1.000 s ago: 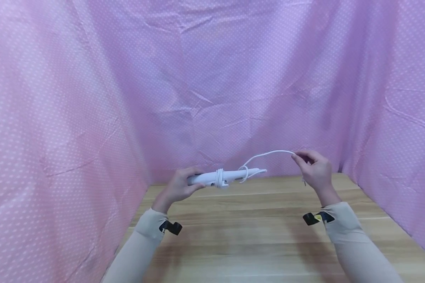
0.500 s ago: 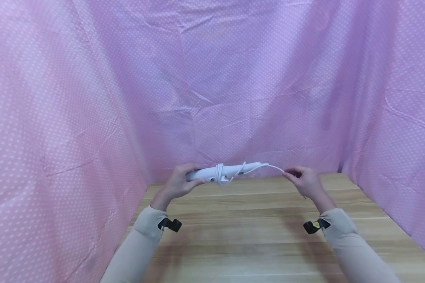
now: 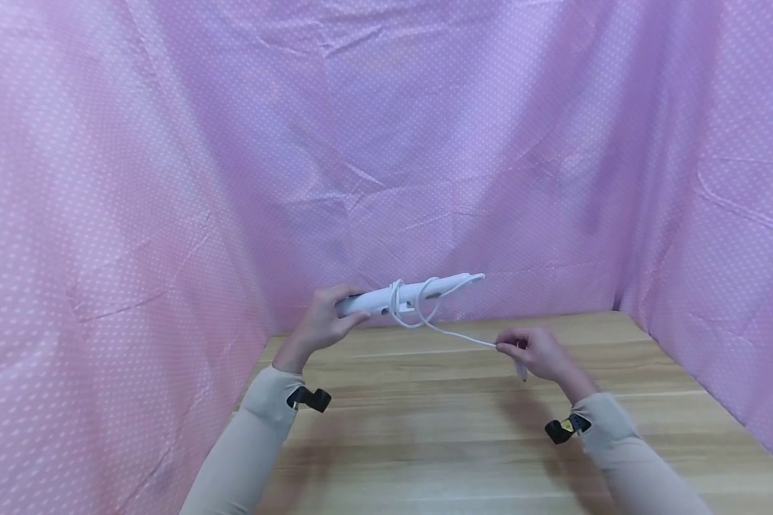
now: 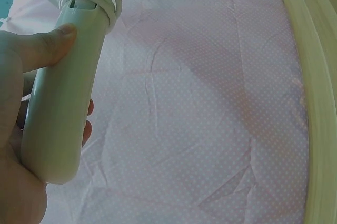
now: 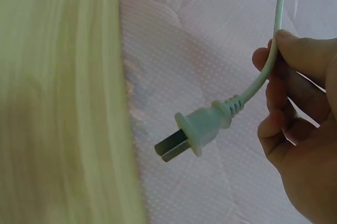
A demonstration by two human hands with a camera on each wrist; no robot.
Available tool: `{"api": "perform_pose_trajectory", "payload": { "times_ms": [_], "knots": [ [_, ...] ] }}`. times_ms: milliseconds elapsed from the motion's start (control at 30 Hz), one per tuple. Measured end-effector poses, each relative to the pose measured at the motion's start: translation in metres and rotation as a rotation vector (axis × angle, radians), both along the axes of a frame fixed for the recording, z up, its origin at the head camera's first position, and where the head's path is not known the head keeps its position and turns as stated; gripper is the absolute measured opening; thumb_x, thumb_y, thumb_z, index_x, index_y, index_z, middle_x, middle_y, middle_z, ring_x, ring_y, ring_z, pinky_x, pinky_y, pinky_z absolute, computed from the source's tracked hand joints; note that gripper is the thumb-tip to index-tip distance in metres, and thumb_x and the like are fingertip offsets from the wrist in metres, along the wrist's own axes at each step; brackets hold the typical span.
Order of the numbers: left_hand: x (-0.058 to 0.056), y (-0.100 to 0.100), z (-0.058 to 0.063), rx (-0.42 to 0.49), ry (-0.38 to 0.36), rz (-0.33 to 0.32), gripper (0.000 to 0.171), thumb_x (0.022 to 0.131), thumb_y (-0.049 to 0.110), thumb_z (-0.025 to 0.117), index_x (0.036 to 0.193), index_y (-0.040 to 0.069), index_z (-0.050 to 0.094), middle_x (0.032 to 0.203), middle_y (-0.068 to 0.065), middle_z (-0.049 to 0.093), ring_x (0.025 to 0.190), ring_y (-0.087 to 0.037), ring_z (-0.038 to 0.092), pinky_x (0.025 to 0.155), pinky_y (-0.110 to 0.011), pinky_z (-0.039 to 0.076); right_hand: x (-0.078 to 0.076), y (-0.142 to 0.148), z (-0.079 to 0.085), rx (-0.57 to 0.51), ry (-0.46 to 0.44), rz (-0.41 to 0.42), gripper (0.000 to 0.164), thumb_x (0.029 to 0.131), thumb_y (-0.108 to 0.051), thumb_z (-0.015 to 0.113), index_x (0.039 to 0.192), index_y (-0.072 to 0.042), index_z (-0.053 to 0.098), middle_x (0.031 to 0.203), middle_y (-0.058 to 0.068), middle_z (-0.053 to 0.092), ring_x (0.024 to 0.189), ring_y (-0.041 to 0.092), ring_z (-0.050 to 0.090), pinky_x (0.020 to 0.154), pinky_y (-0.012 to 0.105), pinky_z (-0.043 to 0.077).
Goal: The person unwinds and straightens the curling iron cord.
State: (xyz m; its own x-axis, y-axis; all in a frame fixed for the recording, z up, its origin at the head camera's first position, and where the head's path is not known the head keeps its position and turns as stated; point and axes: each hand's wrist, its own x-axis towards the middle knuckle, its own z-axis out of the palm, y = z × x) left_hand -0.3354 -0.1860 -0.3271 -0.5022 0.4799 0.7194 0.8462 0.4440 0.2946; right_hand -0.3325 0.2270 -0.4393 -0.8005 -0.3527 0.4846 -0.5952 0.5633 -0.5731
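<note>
Left grip (image 3: 322,323) curls round the handle end of the white wand (image 3: 407,295), held level above the counter's (image 3: 464,429) far edge. Right grip (image 3: 533,352) pinches the cord (image 3: 456,333) near its plug (image 5: 197,129). Cord loops encircle the wand's middle.

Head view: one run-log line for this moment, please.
left hand grips white appliance | cord looped round it | right hand pinches cord near plug
</note>
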Motion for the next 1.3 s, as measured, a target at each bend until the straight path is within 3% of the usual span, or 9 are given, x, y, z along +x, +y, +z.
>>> {"api": "perform_pose_trajectory", "payload": {
  "times_ms": [233, 400, 600, 833, 933, 1067, 1300],
  "knots": [
    [-0.003, 0.004, 0.006, -0.012, 0.032, 0.024, 0.033, 0.075, 0.011, 0.084, 0.104, 0.002, 0.070, 0.099, -0.010, 0.072, 0.085, -0.021, 0.067, 0.072, -0.035, 0.054, 0.004, -0.005, -0.017, 0.043, -0.146, 0.174, 0.007, 0.093, -0.015, 0.065, 0.094, -0.013, 0.072, 0.087, 0.002, 0.072, 0.077, 0.004, 0.062, 0.068, 0.024, 0.052],
    [-0.003, 0.007, 0.008, -0.042, 0.020, 0.054, 0.034, 0.076, 0.014, 0.083, 0.106, 0.006, 0.071, 0.101, -0.007, 0.072, 0.085, -0.018, 0.066, 0.073, -0.034, 0.053, 0.006, -0.009, -0.016, 0.050, -0.134, 0.177, 0.008, 0.094, -0.016, 0.065, 0.096, -0.014, 0.072, 0.091, 0.002, 0.073, 0.080, 0.000, 0.061, 0.071, 0.024, 0.051],
    [-0.004, 0.010, 0.010, -0.069, 0.019, 0.070, 0.033, 0.077, 0.015, 0.083, 0.107, 0.006, 0.070, 0.102, -0.006, 0.072, 0.085, -0.017, 0.066, 0.073, -0.035, 0.053, 0.010, -0.020, -0.004, -0.026, -0.113, 0.100, 0.013, 0.094, -0.019, 0.065, 0.102, -0.011, 0.072, 0.094, 0.001, 0.072, 0.082, 0.003, 0.061, 0.073, 0.025, 0.051],
    [-0.006, 0.011, 0.012, -0.083, 0.016, 0.074, 0.033, 0.077, 0.014, 0.083, 0.106, 0.007, 0.070, 0.104, -0.004, 0.072, 0.086, -0.017, 0.066, 0.073, -0.035, 0.052, 0.020, -0.046, 0.017, -0.206, -0.122, 0.026, 0.019, 0.092, -0.011, 0.067, 0.108, -0.001, 0.070, 0.098, 0.015, 0.072, 0.079, 0.009, 0.063, 0.066, 0.022, 0.051],
    [-0.007, 0.011, 0.012, -0.085, 0.026, 0.089, 0.033, 0.077, 0.017, 0.083, 0.106, 0.006, 0.070, 0.103, -0.005, 0.072, 0.084, -0.017, 0.065, 0.071, -0.034, 0.052, 0.028, -0.062, 0.033, -0.282, -0.088, 0.068, 0.022, 0.090, -0.004, 0.066, 0.109, 0.007, 0.067, 0.099, 0.024, 0.070, 0.080, 0.011, 0.064, 0.066, 0.022, 0.052],
    [-0.008, 0.012, 0.012, -0.075, 0.024, 0.094, 0.034, 0.078, 0.019, 0.082, 0.107, 0.005, 0.070, 0.101, -0.007, 0.072, 0.082, -0.017, 0.065, 0.069, -0.033, 0.052, 0.036, -0.080, 0.050, -0.354, -0.058, 0.129, 0.024, 0.088, 0.001, 0.067, 0.110, 0.011, 0.065, 0.099, 0.025, 0.068, 0.080, 0.010, 0.063, 0.068, 0.021, 0.052],
    [-0.010, 0.015, 0.010, -0.064, 0.007, 0.072, 0.034, 0.079, 0.020, 0.082, 0.108, 0.005, 0.070, 0.101, -0.008, 0.071, 0.084, -0.017, 0.065, 0.071, -0.032, 0.053, 0.034, -0.101, 0.052, -0.420, -0.044, 0.179, 0.025, 0.088, 0.001, 0.067, 0.111, 0.011, 0.064, 0.100, 0.024, 0.068, 0.081, 0.009, 0.062, 0.067, 0.021, 0.052]
  ]
}}
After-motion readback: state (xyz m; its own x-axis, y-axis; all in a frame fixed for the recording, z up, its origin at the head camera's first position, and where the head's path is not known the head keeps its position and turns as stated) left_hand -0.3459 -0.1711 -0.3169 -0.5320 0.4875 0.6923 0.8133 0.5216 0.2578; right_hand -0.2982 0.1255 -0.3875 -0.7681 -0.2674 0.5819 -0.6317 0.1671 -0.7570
